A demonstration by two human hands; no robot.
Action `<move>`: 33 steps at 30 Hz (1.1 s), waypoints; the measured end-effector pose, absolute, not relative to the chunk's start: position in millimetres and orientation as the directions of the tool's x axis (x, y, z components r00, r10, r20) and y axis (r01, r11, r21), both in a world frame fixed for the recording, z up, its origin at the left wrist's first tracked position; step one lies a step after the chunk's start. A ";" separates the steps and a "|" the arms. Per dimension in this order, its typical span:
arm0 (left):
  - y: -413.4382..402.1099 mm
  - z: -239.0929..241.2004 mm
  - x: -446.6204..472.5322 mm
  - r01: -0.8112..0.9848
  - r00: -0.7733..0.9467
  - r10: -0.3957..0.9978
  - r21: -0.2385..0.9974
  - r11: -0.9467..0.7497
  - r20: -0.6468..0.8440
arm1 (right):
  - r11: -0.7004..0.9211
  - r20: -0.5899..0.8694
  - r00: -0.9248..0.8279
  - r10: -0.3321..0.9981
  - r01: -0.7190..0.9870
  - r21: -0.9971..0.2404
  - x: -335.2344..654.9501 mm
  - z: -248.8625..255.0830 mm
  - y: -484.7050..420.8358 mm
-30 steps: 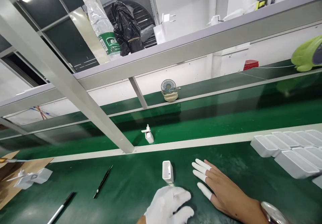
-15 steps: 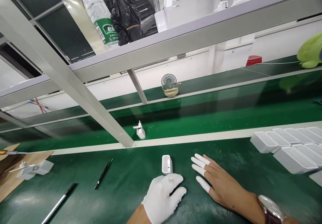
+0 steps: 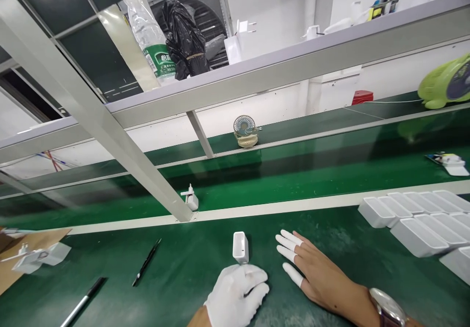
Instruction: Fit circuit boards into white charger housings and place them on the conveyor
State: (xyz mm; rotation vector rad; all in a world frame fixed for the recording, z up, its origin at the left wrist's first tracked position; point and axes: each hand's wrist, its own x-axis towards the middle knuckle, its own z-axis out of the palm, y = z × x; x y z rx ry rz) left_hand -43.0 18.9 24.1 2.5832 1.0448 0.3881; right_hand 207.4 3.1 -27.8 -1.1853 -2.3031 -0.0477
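Note:
A small white plastic housing (image 3: 240, 247) with an open top stands on the green work table (image 3: 176, 283). Just in front of it rests my left hand (image 3: 238, 292) in a white glove, loosely curled, with a gap between thumb and forefinger and nothing visible in it. The fingers underneath are hidden. To the right, my right hand (image 3: 316, 270) lies flat with fingers spread, white cots on several fingertips and a watch (image 3: 387, 305) on the wrist. It holds nothing.
Rows of white housings (image 3: 418, 236) stand at right. Tweezers (image 3: 147, 262), a pen-like tool (image 3: 82, 302) and cardboard (image 3: 55, 236) with adapter parts lie left. Beyond the rail, the green belt (image 3: 293, 170) carries a white adapter (image 3: 191, 198) and a circuit board (image 3: 448, 163). A slanted post (image 3: 147, 170) rises left.
The adapter on the belt has slid left towards the post, and a circuit board has come into view at right. The camera view shifted slightly; both hands stay nearly still.

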 end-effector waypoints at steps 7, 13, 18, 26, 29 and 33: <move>15.9 18.3 -43.6 0.578 0.705 0.697 0.466 -0.670 0.127 | 0.611 0.480 -0.456 0.749 0.756 -0.234 208.4 -28.2 3.0; 15.8 18.5 -43.2 0.593 0.703 0.702 0.452 -0.666 0.113 | 0.601 0.469 -0.459 0.755 0.770 -0.215 208.1 -28.9 3.0; 15.2 19.6 -42.9 0.583 0.711 0.692 0.444 -0.680 0.126 | 0.601 0.460 -0.475 0.750 0.780 -0.176 208.0 -28.1 3.0; 13.7 20.9 -42.9 0.580 0.707 0.696 0.461 -0.672 0.124 | 0.597 0.445 -0.475 0.759 0.781 -0.186 208.7 -30.1 3.5; 13.9 19.2 -43.4 0.569 0.713 0.689 0.470 -0.675 0.128 | 0.598 0.452 -0.466 0.760 0.774 -0.207 208.6 -29.4 3.9; 15.2 16.7 -42.5 0.542 0.711 0.678 0.468 -0.698 0.188 | 0.599 0.448 -0.474 0.758 0.778 -0.191 208.2 -28.8 4.0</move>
